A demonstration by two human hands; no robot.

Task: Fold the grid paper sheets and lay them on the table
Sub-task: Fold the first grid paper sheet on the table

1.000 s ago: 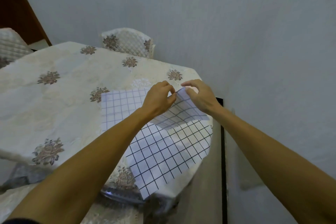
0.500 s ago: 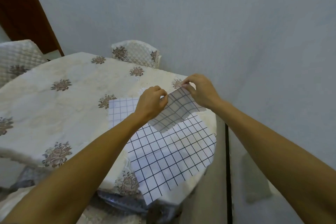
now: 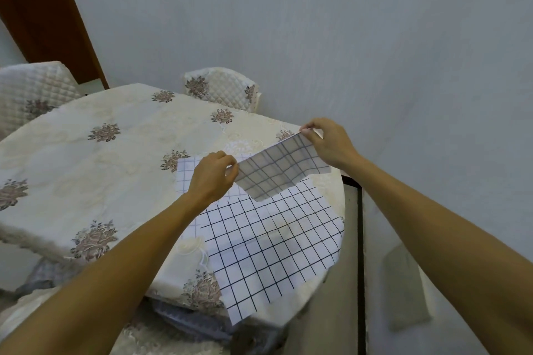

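Floral cloth covers the desk (image 3: 86, 170); nearest, a large grid sheet (image 3: 268, 242) overhangs its right edge. Above it, left hand (image 3: 212, 179) and right hand (image 3: 331, 144) pinch opposite corners of a lifted grid paper (image 3: 277, 173). Beyond stands a quilted chair (image 3: 222, 88).

Dim, flat, bluish light — soft shadows, no glare; wide-angle bending at the edges, slightly soft throughout.

Folded grid paper sheet (image 3: 278, 173), white with dark lines, held up off the table (image 3: 86, 170), pinched at both far corners, sagging between. Below it, larger grid sheet (image 3: 268, 242) lying flat at the right edge, near corner overhanging.
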